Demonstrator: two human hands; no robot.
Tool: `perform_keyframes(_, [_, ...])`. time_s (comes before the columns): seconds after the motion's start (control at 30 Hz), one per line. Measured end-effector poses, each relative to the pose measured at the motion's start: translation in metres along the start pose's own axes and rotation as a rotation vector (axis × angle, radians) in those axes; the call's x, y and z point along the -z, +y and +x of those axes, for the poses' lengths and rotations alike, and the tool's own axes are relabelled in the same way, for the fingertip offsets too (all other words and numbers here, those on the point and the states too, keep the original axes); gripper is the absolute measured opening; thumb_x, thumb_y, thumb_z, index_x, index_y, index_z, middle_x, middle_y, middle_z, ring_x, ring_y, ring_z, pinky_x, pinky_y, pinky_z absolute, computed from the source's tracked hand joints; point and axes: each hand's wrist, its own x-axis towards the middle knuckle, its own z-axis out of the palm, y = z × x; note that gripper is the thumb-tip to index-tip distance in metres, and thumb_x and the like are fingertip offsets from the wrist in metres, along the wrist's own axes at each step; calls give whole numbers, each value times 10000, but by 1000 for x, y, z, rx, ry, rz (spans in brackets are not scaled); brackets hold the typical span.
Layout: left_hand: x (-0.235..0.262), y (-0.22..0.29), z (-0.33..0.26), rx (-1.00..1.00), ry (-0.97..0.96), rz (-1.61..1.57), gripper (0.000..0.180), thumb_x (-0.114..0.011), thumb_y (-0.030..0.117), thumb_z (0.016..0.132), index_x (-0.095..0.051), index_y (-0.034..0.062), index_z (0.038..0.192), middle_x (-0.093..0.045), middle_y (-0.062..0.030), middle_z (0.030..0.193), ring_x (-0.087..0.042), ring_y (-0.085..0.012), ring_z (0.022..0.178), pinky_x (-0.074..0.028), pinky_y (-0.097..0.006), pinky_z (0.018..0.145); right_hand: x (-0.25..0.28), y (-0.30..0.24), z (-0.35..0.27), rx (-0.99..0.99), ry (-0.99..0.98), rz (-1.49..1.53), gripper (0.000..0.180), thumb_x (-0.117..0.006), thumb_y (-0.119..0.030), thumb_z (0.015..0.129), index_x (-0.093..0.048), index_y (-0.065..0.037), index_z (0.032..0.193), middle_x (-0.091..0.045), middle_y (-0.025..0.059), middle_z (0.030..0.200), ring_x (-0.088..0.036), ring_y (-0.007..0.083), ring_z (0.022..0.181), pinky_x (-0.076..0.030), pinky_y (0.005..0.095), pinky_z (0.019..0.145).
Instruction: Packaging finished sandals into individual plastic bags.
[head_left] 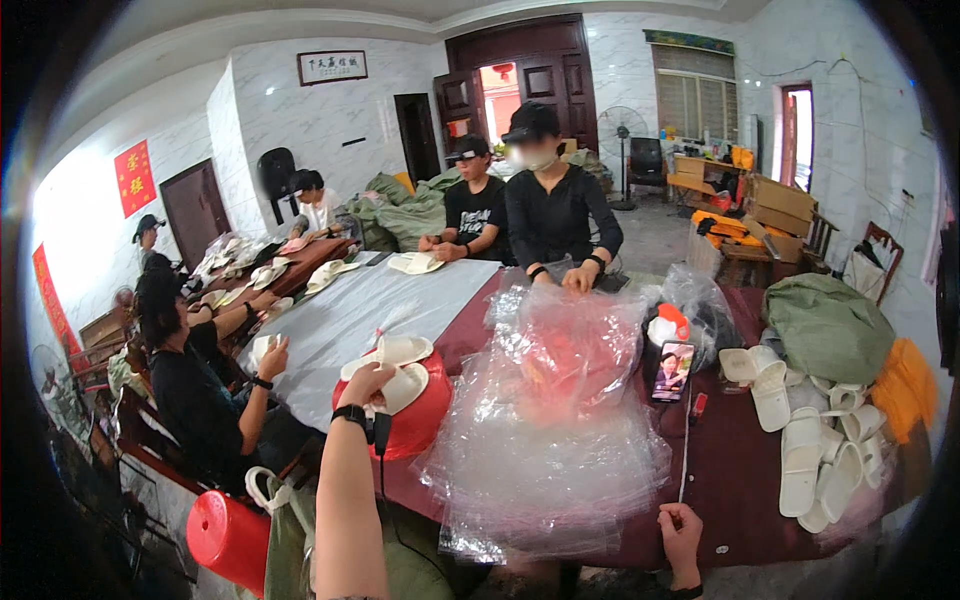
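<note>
Well, from the left, a red stool point(228, 543) lies tipped over, off the near left corner of the worktop point(740, 475). Beyond it a co-worker in black sits at the left edge, holding something small and white, beside a pale sheet point(375, 310) spread over the far left part. My left hand point(370, 385), with a dark band and a cable at the wrist, is on the slippers point(405, 389), its fingers bent over them; the tips are hidden, so I cannot tell how firmly they grip. The slippers are creamy white, smooth and plain, with rounded soles and broad bands; they overlap on a round red support point(432, 415), towards the left edge.

Next, clear bags point(540, 460) lie in a wrinkled, glossy heap from the middle to the near edge, reddish towards the top. Across from me, another person in black stands at the far edge, hands just behind the bags. A phone point(673, 372) with a lit screen stands right of the heap, and below it my right hand point(680, 530) is loosely curled at the near edge, nothing visible in it. Towards the right edge more white slippers are piled, before a green sack point(832, 325) and orange cloth point(905, 385).
</note>
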Motion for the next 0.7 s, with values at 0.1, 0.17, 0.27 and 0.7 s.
perform_keyframes(0.1, [-11,2,-1,-53,-68,-97,457,-703,240,858,-630,-7,1237,-696,-70,903,-659,-160,763,-519,-291,603,2,2,2,172,20,-136,71,-669,-27,849,-687,19,899,-673,86,765,-592,124,642,-466,284,592])
perform_keyframes(0.17, [-7,-16,10,-126,40,-161,340,-692,220,865,-693,9,1131,-694,-47,895,-639,-142,766,-514,-283,680,-1,-6,3,159,7,-133,71,-671,-26,846,-689,15,901,-670,90,764,-593,129,638,-465,285,589])
perform_keyframes(0.27, [-34,-11,17,-207,140,-124,304,-693,217,865,-712,0,1076,-699,-56,909,-640,-145,812,-514,-295,719,2,-19,4,109,15,-152,69,-674,-26,841,-692,6,899,-667,93,765,-597,140,631,-466,287,584])
perform_keyframes(0.7, [-29,9,32,56,94,-179,799,-723,384,854,-322,49,1458,-647,-173,1085,-660,-298,914,-534,-419,648,2,-8,-1,154,21,-209,61,-689,-66,837,-703,-19,875,-677,93,775,-626,167,632,-479,290,571])
